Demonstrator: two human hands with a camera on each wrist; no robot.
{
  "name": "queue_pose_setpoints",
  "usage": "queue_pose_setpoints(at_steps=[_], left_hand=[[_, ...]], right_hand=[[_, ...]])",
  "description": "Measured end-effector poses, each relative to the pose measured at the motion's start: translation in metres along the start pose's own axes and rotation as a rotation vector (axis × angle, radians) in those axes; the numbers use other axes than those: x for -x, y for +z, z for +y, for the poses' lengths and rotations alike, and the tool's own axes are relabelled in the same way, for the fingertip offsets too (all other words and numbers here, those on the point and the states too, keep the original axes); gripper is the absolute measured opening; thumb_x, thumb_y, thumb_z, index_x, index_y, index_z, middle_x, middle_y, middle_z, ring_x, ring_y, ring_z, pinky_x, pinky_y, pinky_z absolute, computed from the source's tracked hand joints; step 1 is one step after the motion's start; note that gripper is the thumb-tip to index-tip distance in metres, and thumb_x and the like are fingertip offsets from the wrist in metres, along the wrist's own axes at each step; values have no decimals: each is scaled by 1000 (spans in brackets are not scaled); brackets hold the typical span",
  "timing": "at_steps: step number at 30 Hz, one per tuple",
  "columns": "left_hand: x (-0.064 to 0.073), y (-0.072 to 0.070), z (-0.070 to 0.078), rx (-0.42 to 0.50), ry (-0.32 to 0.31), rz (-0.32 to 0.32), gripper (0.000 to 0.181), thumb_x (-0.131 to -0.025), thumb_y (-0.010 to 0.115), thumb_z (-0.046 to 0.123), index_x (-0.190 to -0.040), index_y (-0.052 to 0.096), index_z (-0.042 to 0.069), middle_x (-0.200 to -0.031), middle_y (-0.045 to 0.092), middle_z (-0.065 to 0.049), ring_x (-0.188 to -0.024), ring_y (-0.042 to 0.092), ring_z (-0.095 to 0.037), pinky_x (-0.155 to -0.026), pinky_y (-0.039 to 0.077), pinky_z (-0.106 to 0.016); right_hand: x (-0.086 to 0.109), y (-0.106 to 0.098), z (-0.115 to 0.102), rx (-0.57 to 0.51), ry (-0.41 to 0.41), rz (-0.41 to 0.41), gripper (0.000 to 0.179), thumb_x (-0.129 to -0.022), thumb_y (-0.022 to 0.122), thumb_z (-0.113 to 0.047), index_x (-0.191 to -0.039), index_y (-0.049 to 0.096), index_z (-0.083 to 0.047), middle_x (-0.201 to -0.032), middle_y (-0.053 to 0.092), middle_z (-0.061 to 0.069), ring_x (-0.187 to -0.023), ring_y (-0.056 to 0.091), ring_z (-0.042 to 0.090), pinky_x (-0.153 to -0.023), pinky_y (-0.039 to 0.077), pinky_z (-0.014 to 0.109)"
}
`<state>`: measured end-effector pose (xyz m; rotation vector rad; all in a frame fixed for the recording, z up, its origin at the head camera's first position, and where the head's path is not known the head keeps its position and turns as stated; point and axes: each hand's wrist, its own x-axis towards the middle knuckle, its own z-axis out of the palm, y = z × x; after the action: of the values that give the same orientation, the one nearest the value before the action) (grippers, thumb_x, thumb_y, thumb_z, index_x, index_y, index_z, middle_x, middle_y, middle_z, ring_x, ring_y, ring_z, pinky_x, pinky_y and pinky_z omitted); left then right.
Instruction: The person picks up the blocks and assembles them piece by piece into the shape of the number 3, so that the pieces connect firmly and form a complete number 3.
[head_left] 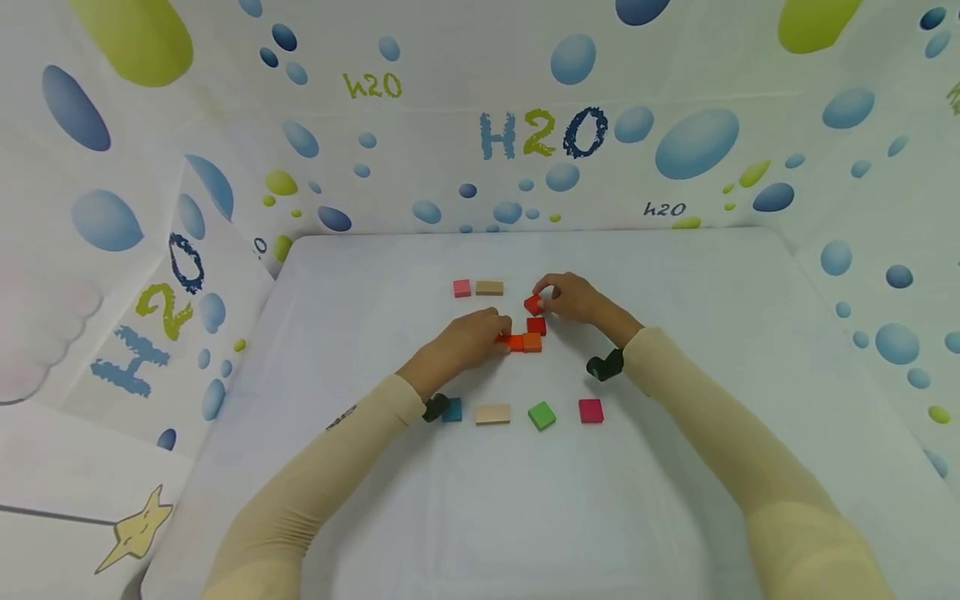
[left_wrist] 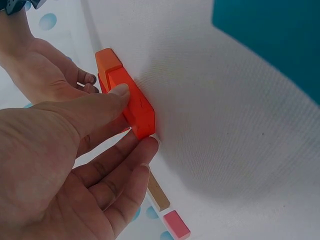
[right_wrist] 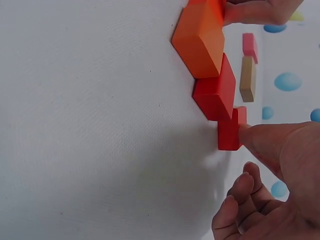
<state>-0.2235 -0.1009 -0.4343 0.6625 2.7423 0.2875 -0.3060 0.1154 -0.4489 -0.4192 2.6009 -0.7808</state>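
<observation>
My left hand pinches an orange-red block between thumb and fingers, low over the table. An orange block lies against its right end. Just beyond the orange block lies a red block, close to its far side. My right hand holds a second red block by the thumb and fingertips, at the far side of the first red one. In the head view this held block looks turned at an angle. In the right wrist view my right thumb presses its side while the other fingers are curled.
Farther back lie a pink block and a tan block. Nearer stand a blue block by my left wrist, a beige block, a green block and a crimson block. The white table meets a patterned backdrop.
</observation>
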Motion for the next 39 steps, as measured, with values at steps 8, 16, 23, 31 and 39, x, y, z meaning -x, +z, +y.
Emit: queue_pose_setpoints(at_steps=[8,16,23,31,39], left_hand=[[0,0,-1,5,-3,-5,30,-100,75,28,-126,69,13,-112,65,-8,-103,61,-21,-94,57,-35],[2,-4,1,2,6,-10,29,-101,74,26,-125,69,11,-113,66,-9,-103,61,-22,-95,57,-35],[2,-4,2,3,4,-10,29,-101,74,26,-126,69,12,-113,65,-9,-103,61,-22,-94,57,-35],[1,-3,2,5,-2,-21,28,-101,73,26,-125,69,11,-110,64,-9,-101,61,-22,-90,56,-34],[1,-2,1,-4,5,-17,28,-102,73,26,-125,69,11,-111,65,-9,-101,61,-22,-91,57,-34]], right_hand=[[-1,3,2,16,-27,-16,36,-107,61,-18,-142,61,-12,-118,62,18,-104,58,30,-85,55,36],[-7,5,8,32,-45,-15,36,-106,61,-19,-142,62,-13,-120,63,18,-106,58,30,-86,56,38],[-6,6,8,26,-38,-13,36,-107,59,-19,-142,62,-14,-123,60,17,-110,55,31,-89,54,39],[-1,3,4,13,-34,-34,36,-107,61,-20,-142,63,-14,-126,58,18,-113,54,31,-89,53,38],[0,3,3,23,-44,-35,36,-107,60,-18,-143,62,-14,-128,58,18,-116,53,31,-92,53,40]])
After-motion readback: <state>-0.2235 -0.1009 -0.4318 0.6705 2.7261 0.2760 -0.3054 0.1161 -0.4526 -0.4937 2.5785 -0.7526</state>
